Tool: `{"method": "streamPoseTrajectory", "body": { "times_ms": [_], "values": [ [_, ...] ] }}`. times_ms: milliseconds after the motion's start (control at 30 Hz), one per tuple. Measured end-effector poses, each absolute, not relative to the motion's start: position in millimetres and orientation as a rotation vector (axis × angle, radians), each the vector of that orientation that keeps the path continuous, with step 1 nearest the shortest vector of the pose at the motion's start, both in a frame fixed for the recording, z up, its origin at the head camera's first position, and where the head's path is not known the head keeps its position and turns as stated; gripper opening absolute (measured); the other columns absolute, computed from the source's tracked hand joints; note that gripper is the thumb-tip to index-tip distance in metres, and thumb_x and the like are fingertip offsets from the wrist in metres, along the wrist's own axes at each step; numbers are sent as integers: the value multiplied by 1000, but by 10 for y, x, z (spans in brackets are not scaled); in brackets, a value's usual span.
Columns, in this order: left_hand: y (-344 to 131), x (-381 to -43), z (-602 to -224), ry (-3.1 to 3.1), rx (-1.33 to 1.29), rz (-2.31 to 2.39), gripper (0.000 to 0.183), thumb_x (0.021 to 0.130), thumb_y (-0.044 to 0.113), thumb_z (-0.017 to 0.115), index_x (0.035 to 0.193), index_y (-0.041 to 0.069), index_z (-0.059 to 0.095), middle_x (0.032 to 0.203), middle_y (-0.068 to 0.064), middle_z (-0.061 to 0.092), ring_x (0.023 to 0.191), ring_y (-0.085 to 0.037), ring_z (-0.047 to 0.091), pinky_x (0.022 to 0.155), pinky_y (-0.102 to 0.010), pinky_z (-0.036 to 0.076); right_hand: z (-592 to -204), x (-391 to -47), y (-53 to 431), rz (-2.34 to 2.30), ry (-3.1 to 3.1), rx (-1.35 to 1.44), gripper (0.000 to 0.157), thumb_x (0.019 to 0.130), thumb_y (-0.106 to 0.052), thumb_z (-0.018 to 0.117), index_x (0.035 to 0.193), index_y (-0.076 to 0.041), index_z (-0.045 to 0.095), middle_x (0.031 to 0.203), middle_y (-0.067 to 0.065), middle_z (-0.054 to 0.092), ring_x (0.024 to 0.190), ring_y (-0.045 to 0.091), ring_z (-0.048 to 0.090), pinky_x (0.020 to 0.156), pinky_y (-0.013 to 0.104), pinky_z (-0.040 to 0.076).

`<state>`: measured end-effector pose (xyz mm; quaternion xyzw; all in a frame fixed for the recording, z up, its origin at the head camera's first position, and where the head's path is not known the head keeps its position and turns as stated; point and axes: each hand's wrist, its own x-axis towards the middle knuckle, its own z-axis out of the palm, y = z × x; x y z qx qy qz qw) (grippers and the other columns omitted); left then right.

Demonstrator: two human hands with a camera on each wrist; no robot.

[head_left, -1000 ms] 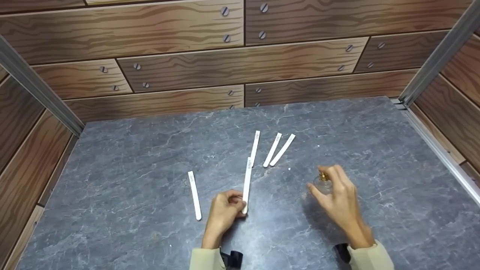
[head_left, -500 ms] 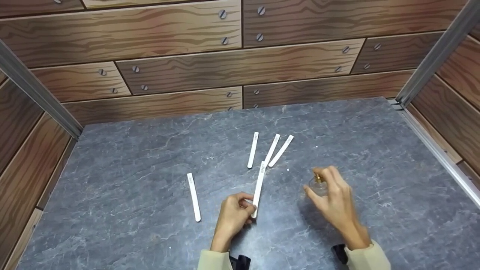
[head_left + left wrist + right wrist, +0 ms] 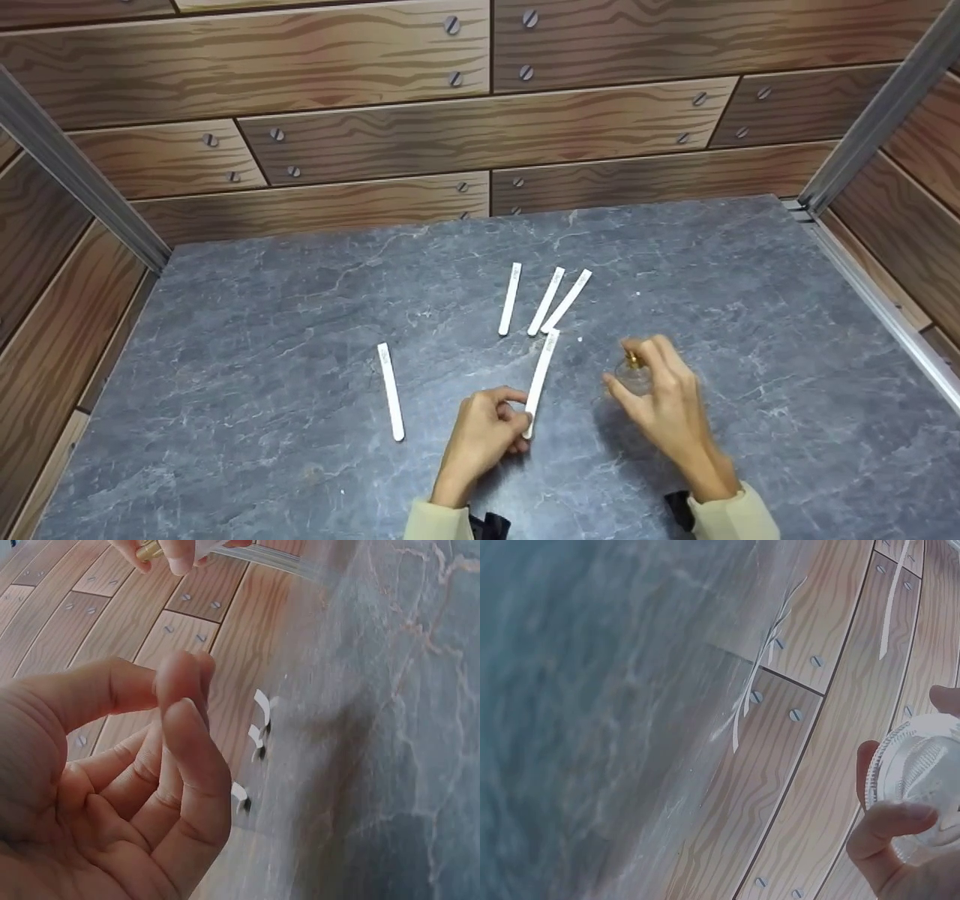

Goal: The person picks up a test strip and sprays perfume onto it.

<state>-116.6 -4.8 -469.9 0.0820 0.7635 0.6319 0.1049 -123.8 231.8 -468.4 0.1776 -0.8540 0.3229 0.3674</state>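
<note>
My left hand (image 3: 484,435) pinches a white perfume test strip (image 3: 541,379) near its rounded lower end; the strip points up and slightly right, printed at the far end. In the left wrist view the thumb and index finger meet, and the strip can hardly be made out. Off to the right, my right hand (image 3: 671,409) holds a small clear glass perfume bottle (image 3: 632,377) with a gold top (image 3: 632,360). A finger lies at that gold top. From the right wrist view, the bottle's round ribbed glass base (image 3: 922,772) shows between thumb and fingers. A gap separates strip and bottle.
Three more white strips lie beyond the hands: one on the left (image 3: 510,300), one in the middle (image 3: 546,301), one on the right (image 3: 568,301). Another strip (image 3: 391,392) lies left of my left hand. Wood-patterned walls (image 3: 360,142) enclose the grey marbled table (image 3: 262,360).
My left hand has carried its strip rightward, tilting it a little more to the right. The right hand with the bottle has shifted slightly left. The lying strips have stayed put.
</note>
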Motion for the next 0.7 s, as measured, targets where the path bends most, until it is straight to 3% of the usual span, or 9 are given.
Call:
{"method": "streamPoseTrajectory", "body": {
  "times_ms": [200, 433, 700],
  "values": [
    [-34, -1157, -4662, 2206, 258, 1889, 25, 85, -9, 64, 109, -10, 69, 61, -3, 65, 46, -5, 57, 45, -22, 53, -4691, -1239, 2312, 820, -2211, 460, 42, 65, 2, 85, 101, 1, 63, 86, 8, 59, 71, 22, 60, 56, 39, 57],
    [-8, -1148, -4634, 2157, 264, 1891, 27, 86, -9, 64, 113, -12, 68, 61, -4, 65, 46, -6, 58, 48, -32, 58, -4696, -1241, 2318, 819, -2236, 476, 41, 66, 3, 85, 101, 2, 62, 87, 10, 60, 70, 25, 62, 56, 39, 58],
    [11, -1137, -4617, 2132, 276, 1886, 29, 86, -8, 64, 114, -12, 68, 60, -5, 65, 44, -5, 56, 45, -28, 57, -4716, -1220, 2318, 835, -2263, 465, 39, 68, 2, 84, 100, 1, 62, 87, 10, 59, 66, 24, 61, 51, 33, 55]
  ]
}}
